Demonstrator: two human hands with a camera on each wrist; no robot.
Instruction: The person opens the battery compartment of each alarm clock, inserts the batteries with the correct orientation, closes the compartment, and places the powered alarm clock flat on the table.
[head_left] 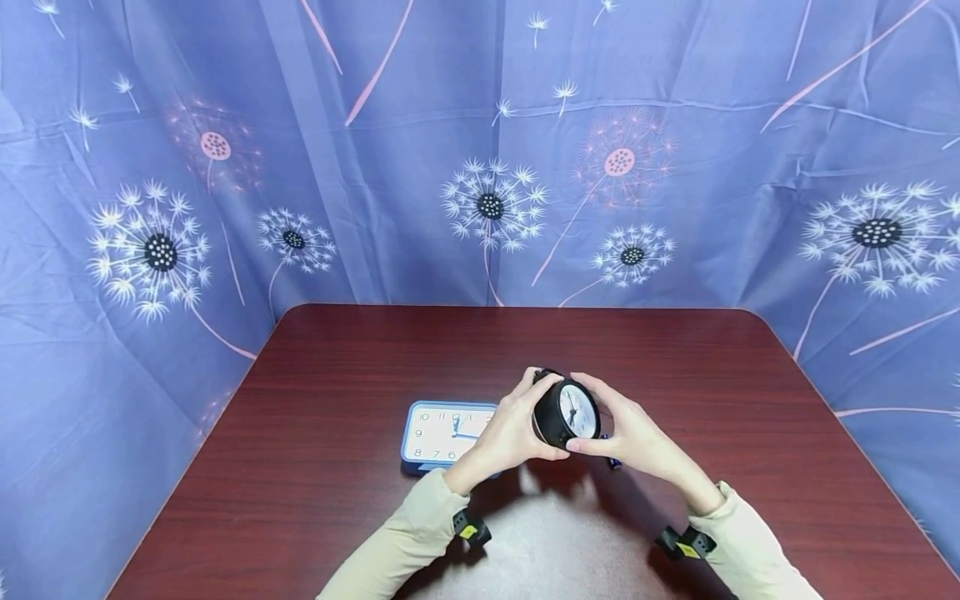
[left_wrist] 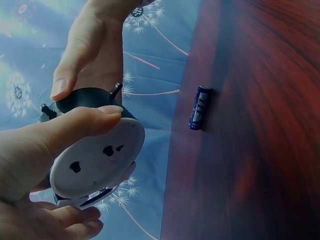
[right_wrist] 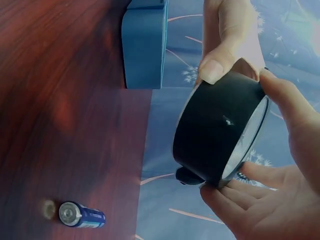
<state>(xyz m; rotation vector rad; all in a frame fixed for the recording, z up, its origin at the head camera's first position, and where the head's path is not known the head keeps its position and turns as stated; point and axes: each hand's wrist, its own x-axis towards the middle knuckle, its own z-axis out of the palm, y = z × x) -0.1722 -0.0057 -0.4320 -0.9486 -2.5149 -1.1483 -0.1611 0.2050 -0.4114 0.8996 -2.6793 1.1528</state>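
Observation:
A round black alarm clock [head_left: 553, 418] is held above the table between both hands, its white dial turned toward the right. My left hand [head_left: 504, 432] grips the back side of it; in the left wrist view the thumb presses the rim of the white back [left_wrist: 92, 162], where dark knobs show. My right hand [head_left: 639, 435] holds the dial side by its edge, thumb and fingers spread around the rim. Below the right hand, a blue battery [left_wrist: 200, 107] lies on the table. Partly behind my left hand is a rectangular clock [head_left: 435, 435] with a blue frame and white dial.
The dark red wooden table [head_left: 330, 392] has rounded far corners. A blue curtain [head_left: 405, 208] with dandelion prints hangs behind it and along both sides. A glare patch shows near the front of the table.

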